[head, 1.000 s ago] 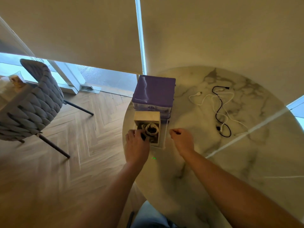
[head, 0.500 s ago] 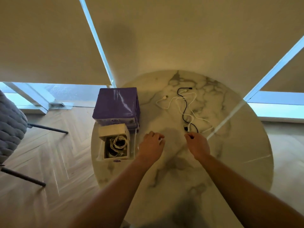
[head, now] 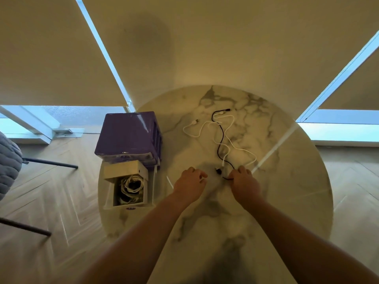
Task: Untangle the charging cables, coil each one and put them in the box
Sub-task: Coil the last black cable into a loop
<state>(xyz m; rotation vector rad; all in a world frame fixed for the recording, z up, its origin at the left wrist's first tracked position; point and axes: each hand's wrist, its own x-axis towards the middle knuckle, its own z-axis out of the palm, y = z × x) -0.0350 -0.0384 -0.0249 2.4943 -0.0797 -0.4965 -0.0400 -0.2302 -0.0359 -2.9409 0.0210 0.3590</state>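
Cables lie tangled on the round marble-patterned surface [head: 287,201] in front of you: a thin black charging cable [head: 220,140] and a white charging cable [head: 230,125] cross each other several times, running from the far middle of the surface toward your hands. The black cable's near end loops against your right hand [head: 245,184], whose fingers [head: 243,171] are curled down over that loop; from this angle you cannot tell whether they actually pinch it. The near end of the white cable lies just beside the same hand, on its far side. A small dark plug [head: 218,171] sits on the surface between your two hands.

Your left hand [head: 189,184] hovers or rests near the plug with its fingers loosely curled and nothing in them.

To your left, near the surface's edge, stands the small open cardboard box [head: 127,171], its lid flap raised at the back. Inside it lie coiled white cables [head: 132,184]. The box sits in an open clear tray [head: 152,187], directly in front of a purple plastic drawer unit [head: 127,134].

Beyond the surface's edge you see herringbone wood flooring [head: 61,191] and part of a grey woven chair [head: 9,160] at far left.
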